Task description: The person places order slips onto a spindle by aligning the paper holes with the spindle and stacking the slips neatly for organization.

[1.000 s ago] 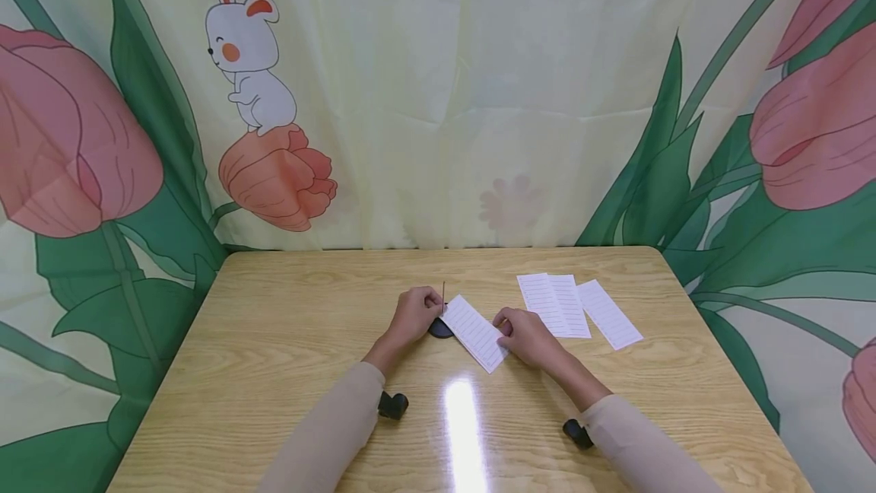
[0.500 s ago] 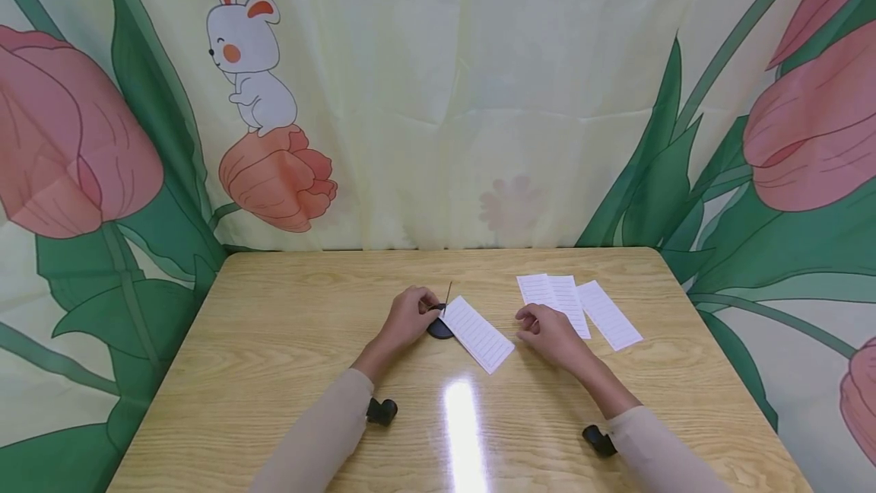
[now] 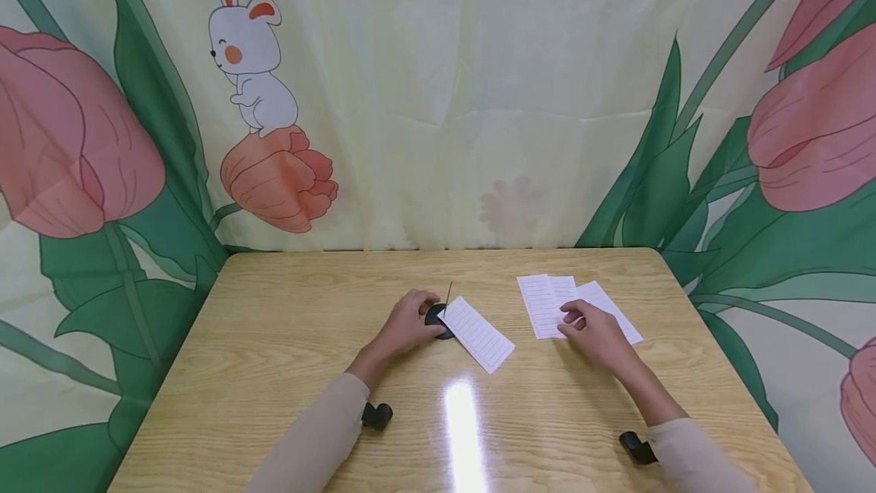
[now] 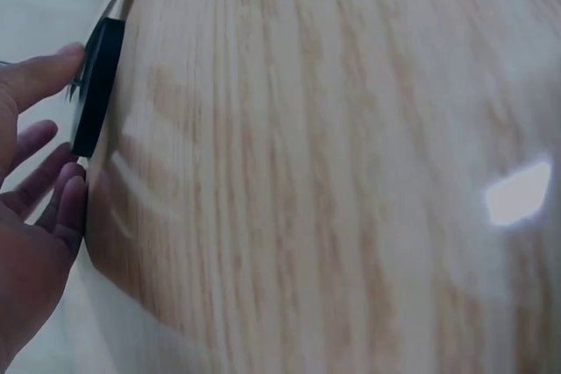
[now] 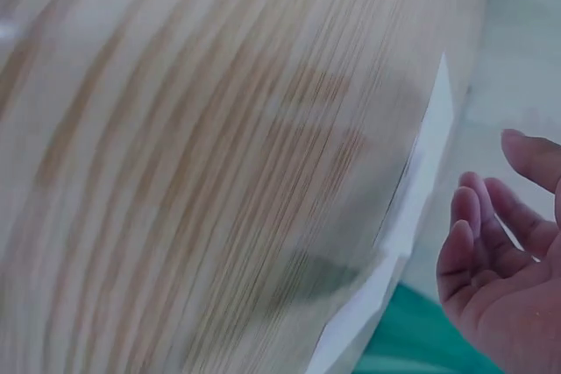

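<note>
A receipt spike with a round black base [image 3: 434, 316] and a thin upright needle [image 3: 449, 295] stands mid-table. One lined white paper slip [image 3: 479, 335] lies slanted with its upper left corner at the needle. My left hand [image 3: 404, 324] holds the base's left side, thumb near, fingers far; the left wrist view shows the base [image 4: 98, 89] between them. My right hand [image 3: 598, 335] hovers over several lined slips [image 3: 541, 303] at the right, fingers loosely bent, holding nothing. In the right wrist view a gap shows between that hand [image 5: 508, 278] and the slips [image 5: 422, 186].
The wooden table [image 3: 308, 287] reaches back to a curtain [image 3: 411, 97] printed with tulips and a rabbit. The slips on the right partly overlap each other. Black wrist cameras [image 3: 376, 415] sit on both forearms. A bright glare patch lies on the near tabletop.
My right hand has let go of the slanted slip and moved right, over the other slips. My left hand has shifted from the slip's corner by the needle to the base.
</note>
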